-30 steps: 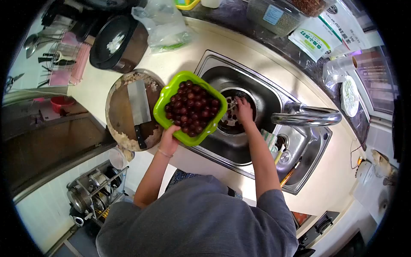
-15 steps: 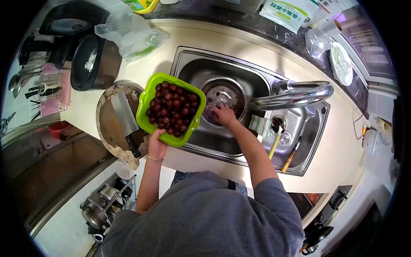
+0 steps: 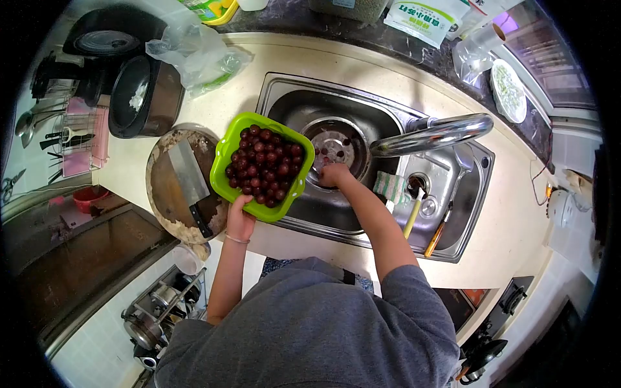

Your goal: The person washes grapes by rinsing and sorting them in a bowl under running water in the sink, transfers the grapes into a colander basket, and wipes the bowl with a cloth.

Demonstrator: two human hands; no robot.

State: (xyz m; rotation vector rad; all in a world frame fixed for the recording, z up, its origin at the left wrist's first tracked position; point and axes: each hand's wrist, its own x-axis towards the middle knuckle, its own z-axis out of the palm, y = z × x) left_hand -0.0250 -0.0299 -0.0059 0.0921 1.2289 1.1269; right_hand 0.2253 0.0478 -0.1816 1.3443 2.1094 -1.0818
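Observation:
A green basket (image 3: pixel 222 153) full of dark red grapes (image 3: pixel 265 165) is tilted beside the left edge of the sink (image 3: pixel 323 223). My left hand (image 3: pixel 240 221) grips its near rim, thumb over the edge. Inside the sink is a round metal bowl (image 3: pixel 358 136) with water and several loose grapes in it. My right hand (image 3: pixel 334 174) reaches into the near side of this bowl, its fingers curled and pointing down. What those fingers hold, if anything, is hidden.
A cleaver (image 3: pixel 188 173) lies on the round chopping board (image 3: pixel 165 200) at the left. The faucet (image 3: pixel 433 134) arches over the sink's right side. A striped cloth (image 3: pixel 391 187), a peeler-like tool and an orange-handled knife (image 3: pixel 435 239) lie by the small basin. A plastic bag (image 3: pixel 194 58) sits behind the board.
The view has shifted, bringing basket and sink further left in the picture. My right hand has moved from the bowl's far right part to its near side, and its fingers have curled in.

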